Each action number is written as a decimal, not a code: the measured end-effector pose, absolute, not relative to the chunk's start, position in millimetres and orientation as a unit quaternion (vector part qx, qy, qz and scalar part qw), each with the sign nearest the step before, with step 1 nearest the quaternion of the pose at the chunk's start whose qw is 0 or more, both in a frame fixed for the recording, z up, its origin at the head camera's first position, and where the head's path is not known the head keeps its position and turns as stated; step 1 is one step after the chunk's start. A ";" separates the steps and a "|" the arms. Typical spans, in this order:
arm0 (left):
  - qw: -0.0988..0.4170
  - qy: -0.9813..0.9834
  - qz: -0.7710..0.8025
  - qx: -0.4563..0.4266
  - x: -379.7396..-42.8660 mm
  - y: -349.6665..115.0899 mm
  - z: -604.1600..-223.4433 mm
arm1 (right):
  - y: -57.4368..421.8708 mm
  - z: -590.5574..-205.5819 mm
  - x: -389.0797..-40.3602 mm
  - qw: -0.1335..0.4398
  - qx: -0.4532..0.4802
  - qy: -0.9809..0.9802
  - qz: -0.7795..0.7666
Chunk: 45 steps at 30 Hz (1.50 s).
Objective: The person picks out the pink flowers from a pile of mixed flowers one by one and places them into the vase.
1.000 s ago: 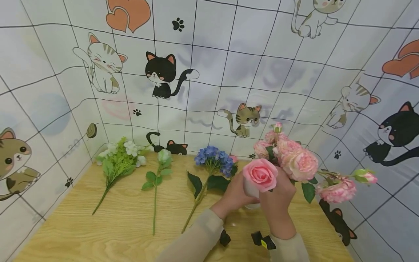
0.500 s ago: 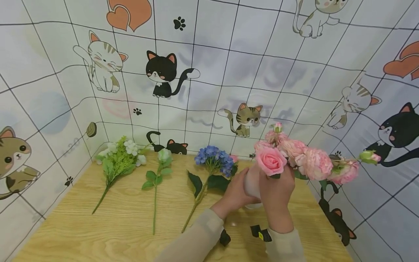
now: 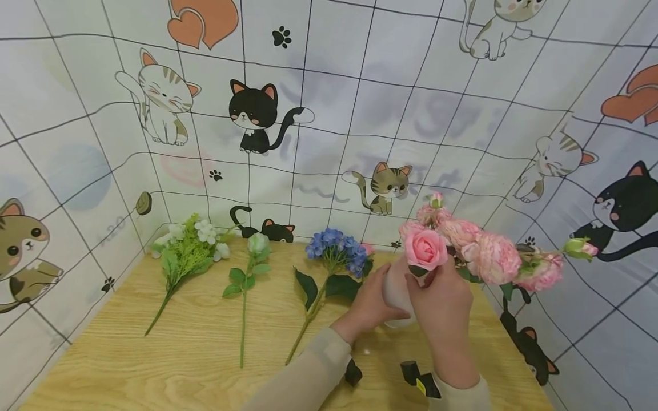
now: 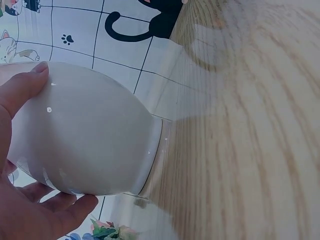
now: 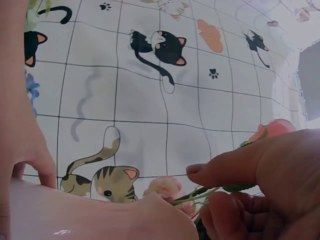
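Observation:
A white round vase (image 3: pixel 394 292) stands on the wooden table (image 3: pixel 180 354) right of centre. My left hand (image 3: pixel 367 308) grips its left side; in the left wrist view thumb and fingers of that left hand (image 4: pixel 30 210) wrap the vase (image 4: pixel 85 135). My right hand (image 3: pixel 442 305) pinches the stem of a pink rose (image 3: pixel 425 249) just above the vase's mouth. The right wrist view shows the right hand (image 5: pixel 250 185) pinching the thin green stem (image 5: pixel 200 196) over the vase (image 5: pixel 100 215). A bunch of pink peonies (image 3: pixel 488 257) leans from the vase to the right.
Three loose stems lie on the table to the left: a blue hydrangea (image 3: pixel 336 248), a white bud (image 3: pixel 252 268) and a green-white sprig (image 3: pixel 185 251). Cat-print cloth walls (image 3: pixel 360 114) close in the back and both sides.
The pink rose has risen and shifted right, from in front of the vase to just over its mouth. The peony bunch swung further right. The left hand stayed on the vase.

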<state>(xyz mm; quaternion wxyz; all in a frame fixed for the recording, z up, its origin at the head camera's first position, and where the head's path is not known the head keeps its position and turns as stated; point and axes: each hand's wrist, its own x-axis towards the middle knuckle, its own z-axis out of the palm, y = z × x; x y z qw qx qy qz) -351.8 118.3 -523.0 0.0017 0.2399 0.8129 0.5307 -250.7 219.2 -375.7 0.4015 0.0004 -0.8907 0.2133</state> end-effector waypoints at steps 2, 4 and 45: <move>0.000 0.813 0.531 0.239 -351.8 118.6 -523.2 | 220.6 -371.8 -246.2 0.373 0.005 -0.905 0.204; 0.002 0.814 0.531 0.237 -351.8 118.7 -523.7 | 222.4 -368.5 -242.4 0.342 0.011 -0.919 0.194; 0.009 0.816 0.531 0.230 -351.0 120.2 -522.4 | 313.6 -442.2 -323.4 0.085 0.114 -0.827 0.545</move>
